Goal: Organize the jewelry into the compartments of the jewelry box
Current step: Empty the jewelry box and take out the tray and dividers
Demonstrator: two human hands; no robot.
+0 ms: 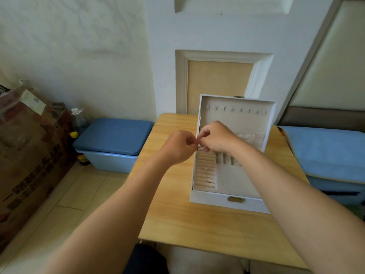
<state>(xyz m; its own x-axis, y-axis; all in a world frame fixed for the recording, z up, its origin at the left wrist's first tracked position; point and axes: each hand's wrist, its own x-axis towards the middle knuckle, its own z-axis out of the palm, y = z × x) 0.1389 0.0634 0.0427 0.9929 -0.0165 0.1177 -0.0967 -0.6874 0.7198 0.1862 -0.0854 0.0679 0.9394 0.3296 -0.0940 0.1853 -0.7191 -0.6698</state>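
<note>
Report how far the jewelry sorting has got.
Done: jewelry box open, two small pieces sitting in its ring rolls. In hand: left hand and right hand meet fingertips over the box, apparently pinching something too small to see. Left: placing it; lid hooks hang bare.

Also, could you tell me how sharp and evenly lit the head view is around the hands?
Head view: soft, even light, no glare; wide-angle bending toward the edges; left hand and right hand slightly blurred, so anything they hold is unreadable; jewelry box sharper.
</note>
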